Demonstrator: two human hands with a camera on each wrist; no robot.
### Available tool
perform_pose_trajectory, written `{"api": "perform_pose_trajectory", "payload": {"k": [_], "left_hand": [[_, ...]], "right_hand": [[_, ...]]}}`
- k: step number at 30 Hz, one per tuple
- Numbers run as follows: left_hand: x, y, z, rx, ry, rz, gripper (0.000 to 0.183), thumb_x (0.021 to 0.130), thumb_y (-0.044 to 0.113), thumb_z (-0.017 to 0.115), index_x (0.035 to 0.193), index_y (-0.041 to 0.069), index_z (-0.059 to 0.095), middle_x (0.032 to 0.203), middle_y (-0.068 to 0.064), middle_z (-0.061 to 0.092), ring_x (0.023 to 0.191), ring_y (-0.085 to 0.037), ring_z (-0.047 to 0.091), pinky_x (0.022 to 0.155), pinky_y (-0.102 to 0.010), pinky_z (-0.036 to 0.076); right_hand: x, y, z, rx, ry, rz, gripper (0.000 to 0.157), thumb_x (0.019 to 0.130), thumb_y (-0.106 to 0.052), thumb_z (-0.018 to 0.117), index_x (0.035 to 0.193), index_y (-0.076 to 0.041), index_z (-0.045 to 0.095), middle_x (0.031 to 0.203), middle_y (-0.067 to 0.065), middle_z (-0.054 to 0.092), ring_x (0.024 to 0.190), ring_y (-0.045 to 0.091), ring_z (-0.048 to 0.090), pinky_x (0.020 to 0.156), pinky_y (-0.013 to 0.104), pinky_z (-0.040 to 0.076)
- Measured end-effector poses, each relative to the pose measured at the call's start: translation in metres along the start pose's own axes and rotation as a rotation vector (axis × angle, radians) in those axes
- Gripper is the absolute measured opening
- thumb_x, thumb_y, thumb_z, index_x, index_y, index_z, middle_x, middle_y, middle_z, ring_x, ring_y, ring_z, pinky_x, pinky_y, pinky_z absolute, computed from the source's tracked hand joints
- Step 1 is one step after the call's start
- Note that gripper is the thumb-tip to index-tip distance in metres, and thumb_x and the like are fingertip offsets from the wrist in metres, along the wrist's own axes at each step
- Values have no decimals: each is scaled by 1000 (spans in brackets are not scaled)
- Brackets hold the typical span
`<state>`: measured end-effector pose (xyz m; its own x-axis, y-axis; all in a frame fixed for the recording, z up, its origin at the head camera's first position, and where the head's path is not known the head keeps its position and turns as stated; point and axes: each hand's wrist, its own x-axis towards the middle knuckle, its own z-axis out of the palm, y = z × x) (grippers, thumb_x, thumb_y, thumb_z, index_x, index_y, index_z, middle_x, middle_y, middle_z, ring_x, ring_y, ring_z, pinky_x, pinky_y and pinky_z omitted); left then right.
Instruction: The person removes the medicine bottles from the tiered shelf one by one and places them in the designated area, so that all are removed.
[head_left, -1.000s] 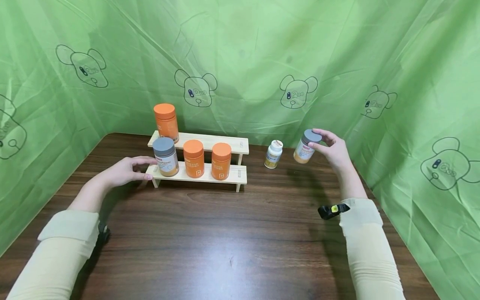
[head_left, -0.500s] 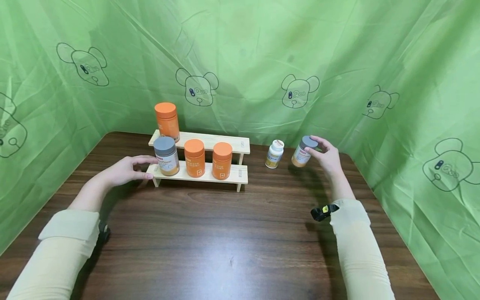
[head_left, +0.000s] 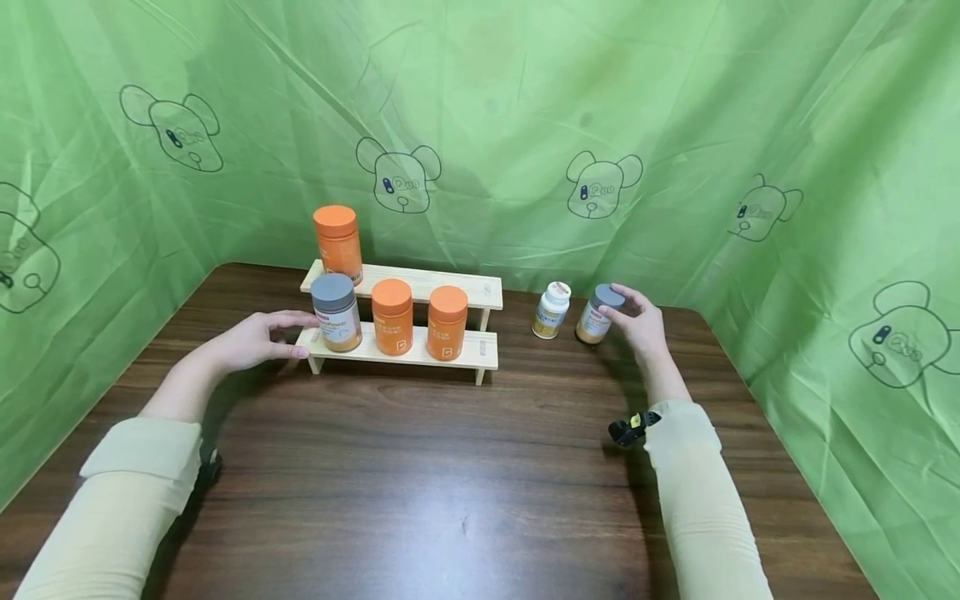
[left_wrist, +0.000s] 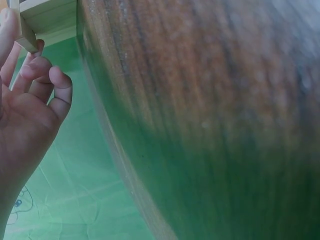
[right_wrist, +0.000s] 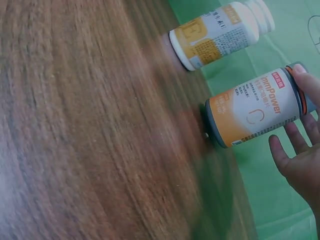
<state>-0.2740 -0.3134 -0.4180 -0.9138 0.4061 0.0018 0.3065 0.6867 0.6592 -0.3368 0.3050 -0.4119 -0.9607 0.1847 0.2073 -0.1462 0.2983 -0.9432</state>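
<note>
My right hand (head_left: 641, 327) grips the grey lid of a supplement bottle (right_wrist: 252, 107) with a white and orange label. The bottle stands nearly upright close to the table; whether its base touches the wood I cannot tell. Just left of it is a smaller white-capped bottle (head_left: 551, 311). My left hand (head_left: 251, 342) pinches the left end of a two-tier wooden rack (head_left: 472, 348), thumb in front, fingers behind. A second grey-lidded bottle (head_left: 336, 312) sits on the lower tier beside that hand. Two orange bottles (head_left: 392, 317) follow to its right, and another orange bottle (head_left: 338, 243) stands on the upper tier.
A dark wooden table (head_left: 420, 467) lies under everything. Green cloth (head_left: 495, 125) printed with bear heads hangs at the back and both sides. The rack's upper tier (head_left: 435, 283) shows bare board right of its orange bottle.
My right hand has moved left and down with the grey-lidded bottle, bringing it close beside the white-capped one. The left hand has kept its hold on the rack.
</note>
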Motion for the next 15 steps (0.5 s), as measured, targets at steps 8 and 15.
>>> {"api": "perform_pose_trajectory", "payload": {"k": [8, 15], "left_hand": [[-1, 1, -1, 0, 1, 13, 54, 85, 30, 71, 132, 13, 54, 139, -14, 49, 128, -34, 40, 95, -52, 36], [-1, 1, 0, 18, 2, 12, 54, 85, 38, 69, 132, 16, 54, 139, -12, 49, 126, -34, 41, 94, -50, 37]], "right_hand": [[0, 4, 0, -9, -4, 6, 55, 79, -19, 77, 130, -10, 57, 125, 11, 59, 100, 6, 55, 80, 16, 43], [-1, 0, -1, -3, -32, 34, 58, 82, -13, 74, 134, -4, 51, 132, 20, 52, 105, 9, 53, 82, 17, 41]]}}
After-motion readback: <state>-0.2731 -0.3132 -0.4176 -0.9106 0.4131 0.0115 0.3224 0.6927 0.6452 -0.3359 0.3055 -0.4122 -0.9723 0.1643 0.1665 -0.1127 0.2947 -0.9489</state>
